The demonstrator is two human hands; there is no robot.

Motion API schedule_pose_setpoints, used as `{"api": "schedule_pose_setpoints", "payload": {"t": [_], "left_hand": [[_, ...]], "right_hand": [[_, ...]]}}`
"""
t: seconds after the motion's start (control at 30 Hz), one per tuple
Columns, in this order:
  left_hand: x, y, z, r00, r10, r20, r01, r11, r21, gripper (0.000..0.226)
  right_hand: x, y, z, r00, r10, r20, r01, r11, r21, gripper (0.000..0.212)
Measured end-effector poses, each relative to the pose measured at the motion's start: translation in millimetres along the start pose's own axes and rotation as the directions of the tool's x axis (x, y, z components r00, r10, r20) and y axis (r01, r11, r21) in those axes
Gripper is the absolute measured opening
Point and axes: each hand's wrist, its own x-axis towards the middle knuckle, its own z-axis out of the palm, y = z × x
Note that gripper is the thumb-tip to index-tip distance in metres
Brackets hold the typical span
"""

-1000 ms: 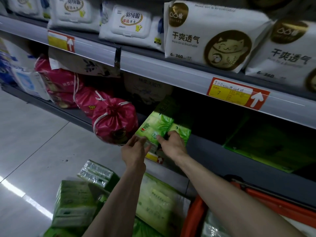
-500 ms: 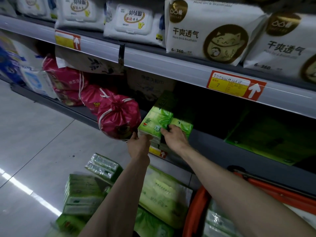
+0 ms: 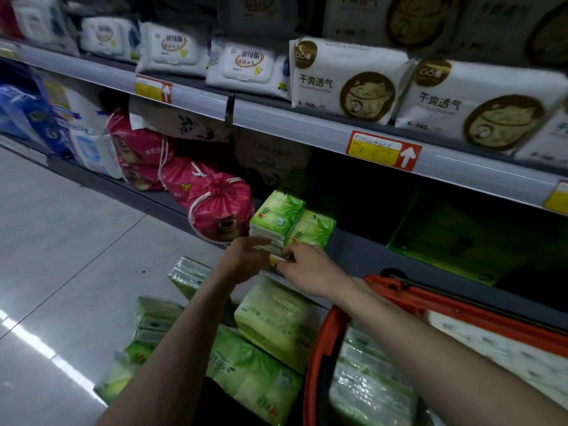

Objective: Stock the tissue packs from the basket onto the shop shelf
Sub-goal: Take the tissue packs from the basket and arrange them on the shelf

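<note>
Tissue packs (image 3: 290, 221) in green film sat at the lower shelf's (image 3: 362, 253) front lip, likely light, soft and slippery, best gripped by their ends, both the left hand (image 3: 246, 256) and right hand (image 3: 310, 269) pinching the near bottom edge, lower than half a second earlier.

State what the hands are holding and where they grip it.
Both the left hand and right hand hold the green tissue pack at its near bottom edge, on the shelf lip.

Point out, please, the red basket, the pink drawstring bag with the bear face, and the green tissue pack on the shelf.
red basket (image 3: 319, 348): head view, left rim.
pink drawstring bag (image 3: 219, 204): head view, middle.
green tissue pack (image 3: 276, 212): head view, top face.
</note>
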Motion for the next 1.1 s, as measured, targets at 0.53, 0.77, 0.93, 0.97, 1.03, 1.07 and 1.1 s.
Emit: {"api": "schedule_pose_setpoints", "payload": {"t": [0.53, 0.77, 0.93, 0.97, 1.03, 1.07, 1.1], "left_hand": [[-37.0, -31.7, 25.0, 0.912, -0.247, 0.327, -0.219, 0.379, 0.899, 0.157], [-24.8, -47.4, 29.7, 0.941, -0.130, 0.313, -0.226, 0.448, 0.865, 0.146], [-2.5, -58.8, 25.5, 0.954, -0.053, 0.295, -0.227, 0.514, 0.827, 0.140], [0.9, -60.4, 22.4, 0.955, -0.040, 0.293, -0.230, 0.518, 0.824, 0.138], [-7.0, -49.5, 14.4, 0.961, -0.038, 0.275, -0.211, 0.545, 0.811, 0.131], [-12.9, -40.0, 10.7, 0.963, -0.034, 0.269, -0.206, 0.550, 0.809, 0.127], [-19.4, -30.6, 6.2, 0.966, -0.022, 0.259, -0.206, 0.546, 0.812, 0.124]], "right_hand": [[-38.6, -25.7, 33.5, 0.881, 0.356, 0.312, -0.015, 0.679, -0.734, 0.077], [-7.7, -7.4, 70.6, 0.848, 0.462, 0.261, -0.144, 0.674, -0.725, 0.141], [-15.0, -5.4, 79.0, 0.905, 0.399, 0.144, -0.197, 0.696, -0.691, 0.133], [-15.1, -5.4, 76.1, 0.917, 0.374, 0.139, -0.191, 0.717, -0.671, 0.128], [-16.6, -5.9, 67.7, 0.932, 0.335, 0.140, -0.178, 0.759, -0.626, 0.116], [-19.0, -8.0, 61.6, 0.939, 0.314, 0.138, -0.167, 0.770, -0.616, 0.112], [-21.7, -10.9, 55.6, 0.946, 0.295, 0.132, -0.157, 0.776, -0.611, 0.109]]}}
